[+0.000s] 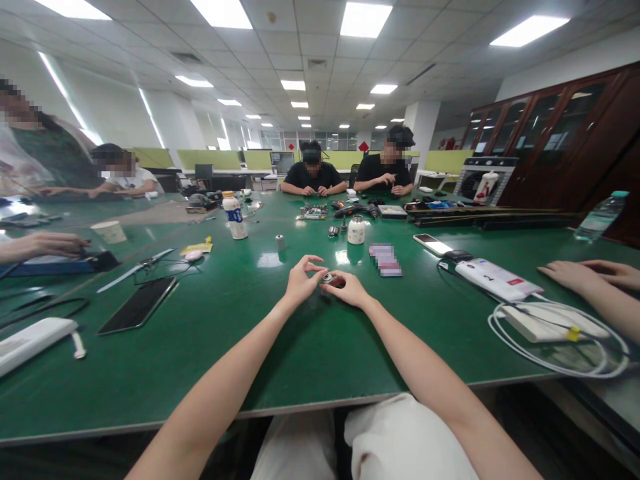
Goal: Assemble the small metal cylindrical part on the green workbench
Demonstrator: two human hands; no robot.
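Note:
Both of my hands meet over the table in front of me. Between them is a small round metal part point(327, 278), silvery on top; its kind is too small to make out. My left hand point(303, 281) is closed, its thumb and fingertips against the part's left side. From the right, my right hand point(351, 289) curls its fingers around the part, with something dark reddish showing inside the curl. A small silver cylinder point(280, 242) stands upright beyond my left hand. Farther off are a small metal piece point(333, 231) and a white patterned jar point(356, 231).
A white-and-blue bottle point(235, 216) stands back left. On the green table point(320, 360) lie a dark phone point(139, 305), a white power bank point(497, 280) and a coiled white cable point(555, 367). Other people's hands rest at both sides; a power drill point(353, 210) lies farther back.

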